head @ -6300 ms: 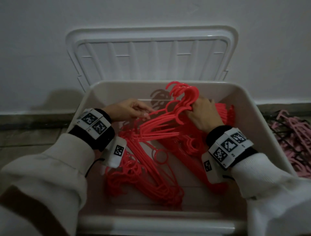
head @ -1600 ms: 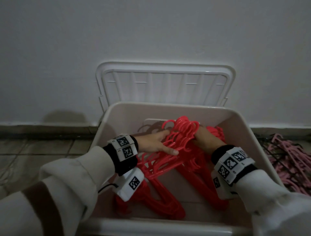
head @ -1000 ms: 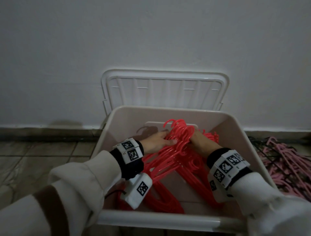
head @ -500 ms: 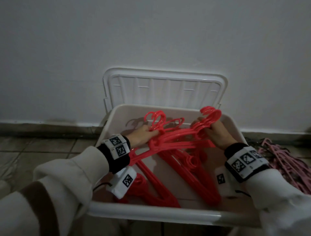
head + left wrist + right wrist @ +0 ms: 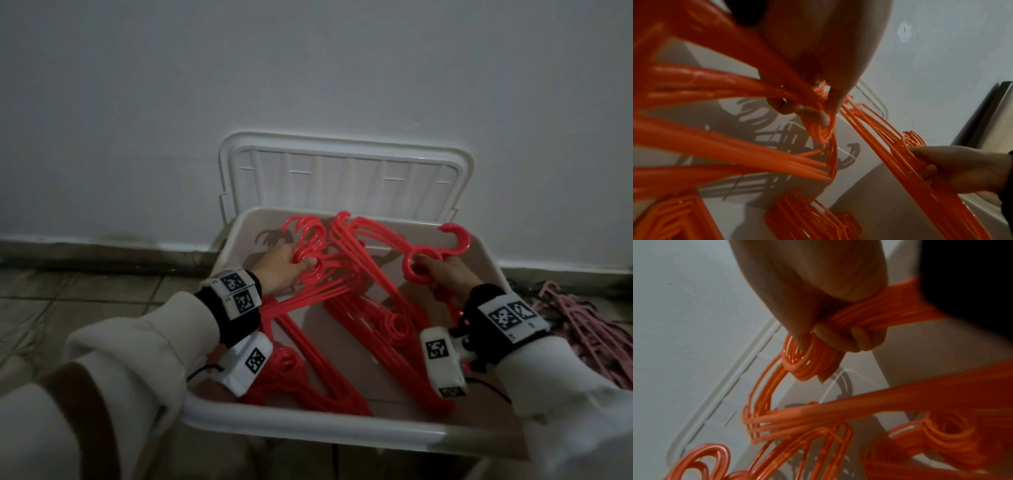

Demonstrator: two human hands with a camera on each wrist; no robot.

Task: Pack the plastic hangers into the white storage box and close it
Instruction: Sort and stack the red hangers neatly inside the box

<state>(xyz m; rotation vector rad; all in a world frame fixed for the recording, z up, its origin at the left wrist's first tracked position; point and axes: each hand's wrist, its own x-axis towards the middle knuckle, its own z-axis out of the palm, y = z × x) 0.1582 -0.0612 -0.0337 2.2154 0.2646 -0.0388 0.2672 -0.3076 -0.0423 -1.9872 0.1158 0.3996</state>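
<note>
So the white storage box [image 5: 308, 425] sat on the floor right against the wall, with its lid [image 5: 346, 178] propped upright behind it, still open. Both hands were inside the box, each gripping its own bunch of red hangers. The left hand [image 5: 279, 270] had its fingers curled round the necks of the left bundle [image 5: 318, 274], hooks fanned out toward the back wall of the box. The right hand [image 5: 445, 277] was clenched on the right bundle [image 5: 421, 263], a finger poked through the stacked rings below the hooks, hook end raised over the box's back right rim. More red hangers [image 5: 308, 387] lay flat on the box bottom. A heap of pink hangers [image 5: 589, 329] was on the floor just right of the box.
</note>
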